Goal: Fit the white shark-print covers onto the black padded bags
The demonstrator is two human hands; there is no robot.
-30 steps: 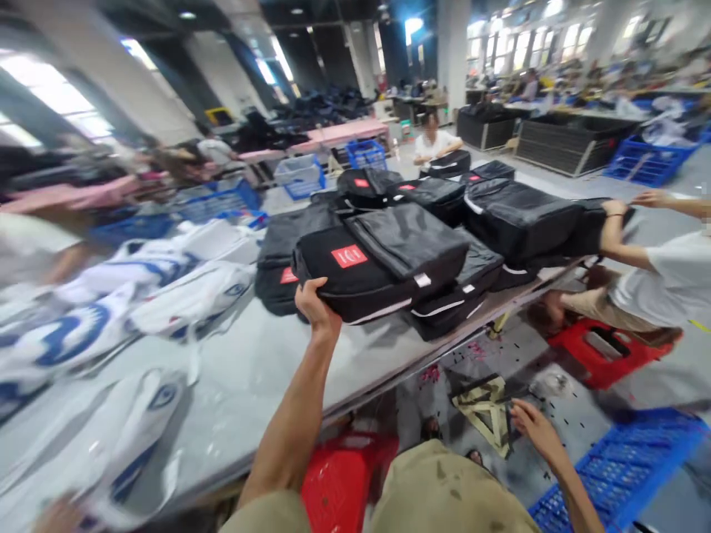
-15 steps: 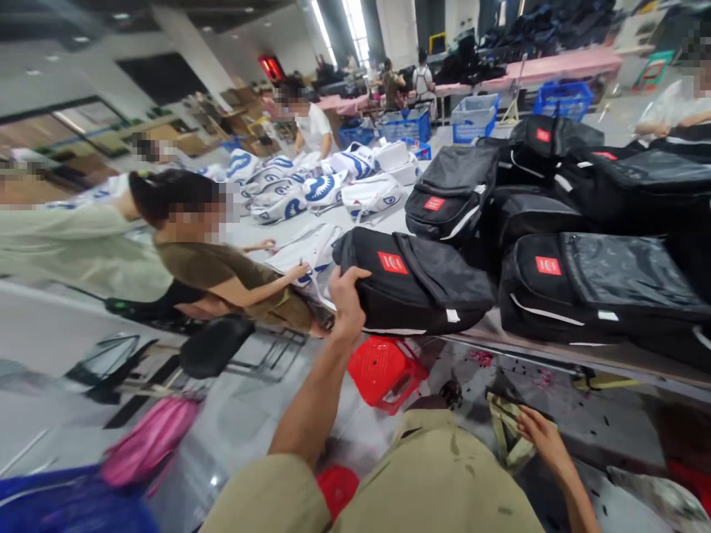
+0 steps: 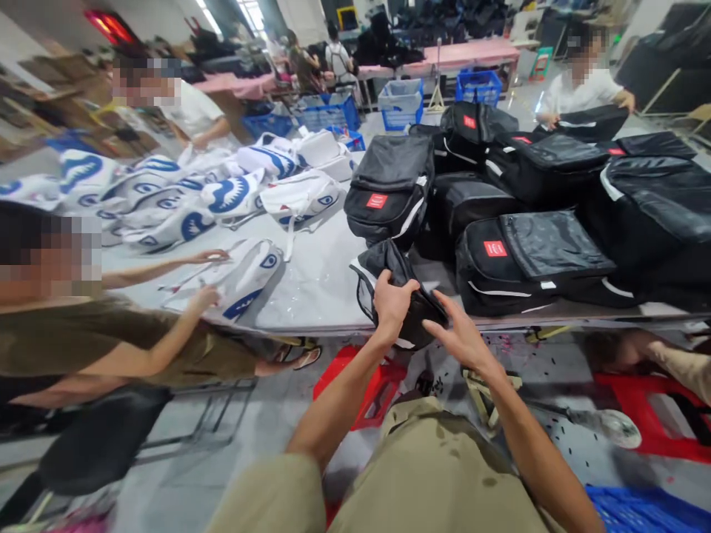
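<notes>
At the near edge of the worktop [image 3: 311,296] the person has both hands on a black backpack [image 3: 389,285] that hangs half off the edge, above a red stool [image 3: 371,389] on the floor. The left hand [image 3: 393,302] is clamped over its upper fabric, fingers curled in. The right hand [image 3: 458,334] lies against its lower right side with fingers spread, pressing rather than gripping. The bag sags and folds under the grip, so it looks soft, empty and light; the cloth seems slightly slick. A firm hold would probably sit best on the top edge or a strap, with the other hand under the body.

Just behind it lies a fuller black backpack with a red label [image 3: 527,259], and further back another upright one [image 3: 392,189], with more stacked to the right. To the left, a seated co-worker's hand [image 3: 204,297] rests on a white and blue bag [image 3: 236,281]; more of these cover the far worktop.
</notes>
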